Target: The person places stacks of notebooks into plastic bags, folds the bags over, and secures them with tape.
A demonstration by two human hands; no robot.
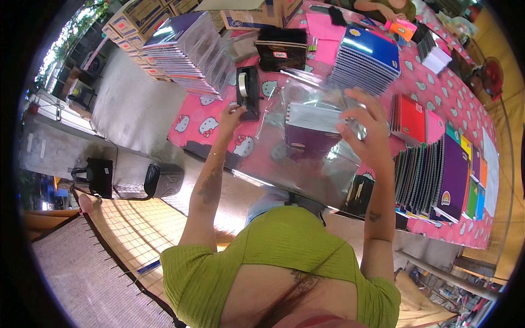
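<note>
My left hand is pinched at the near end of a black tape dispenser that carries a roll of tape. Whatever lies between those fingertips is too small to make out. In front of me, a purple and white spiral notebook lies inside a clear plastic bag. The bag spreads toward the table's front edge. My right hand curls its fingers around the bag's crinkled right side, beside the notebook.
Tall stacks of notebooks stand at the back left and back right. A row of spiral notebooks and a red notebook sit on the right. Cardboard boxes are behind. Across the table, another person's hand holds an orange-pink pack.
</note>
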